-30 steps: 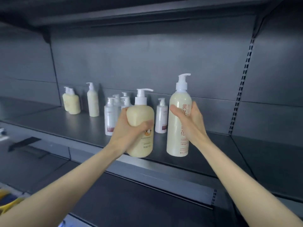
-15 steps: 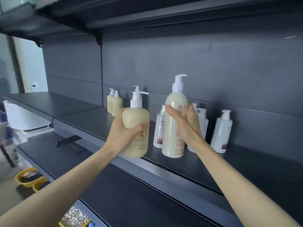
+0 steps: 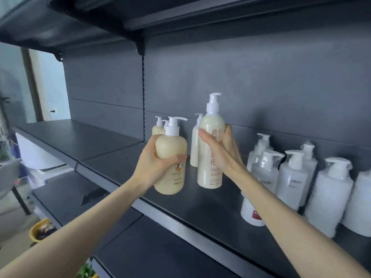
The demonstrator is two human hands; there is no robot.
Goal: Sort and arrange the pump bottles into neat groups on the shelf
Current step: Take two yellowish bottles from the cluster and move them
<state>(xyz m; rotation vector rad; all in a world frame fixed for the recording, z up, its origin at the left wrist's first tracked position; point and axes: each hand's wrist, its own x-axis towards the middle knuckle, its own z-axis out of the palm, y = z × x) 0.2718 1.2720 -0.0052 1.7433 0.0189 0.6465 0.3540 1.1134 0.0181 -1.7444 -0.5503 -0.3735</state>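
My left hand (image 3: 154,159) grips a squat cream pump bottle (image 3: 170,155), lifted at the front edge of the dark shelf (image 3: 112,149). My right hand (image 3: 222,149) grips a tall cream pump bottle (image 3: 210,141) with red characters; whether its base touches the shelf I cannot tell. Behind them stand two more squat cream bottles (image 3: 157,129) and a slim cream bottle (image 3: 194,145) near the back wall. To the right is a cluster of several white pump bottles (image 3: 293,173), some partly hidden by my right forearm.
The shelf runs left past an upright slotted rail (image 3: 143,97). An upper shelf (image 3: 140,19) overhangs close above. A lower shelf (image 3: 160,253) lies beneath. At far left, lower down, are a white container (image 3: 36,155) and a yellow bowl (image 3: 39,229) on the floor.
The view has swung left along the shelf with both held bottles. The white bottles now sit to the right, and the cream bottles at the back are directly behind my hands.
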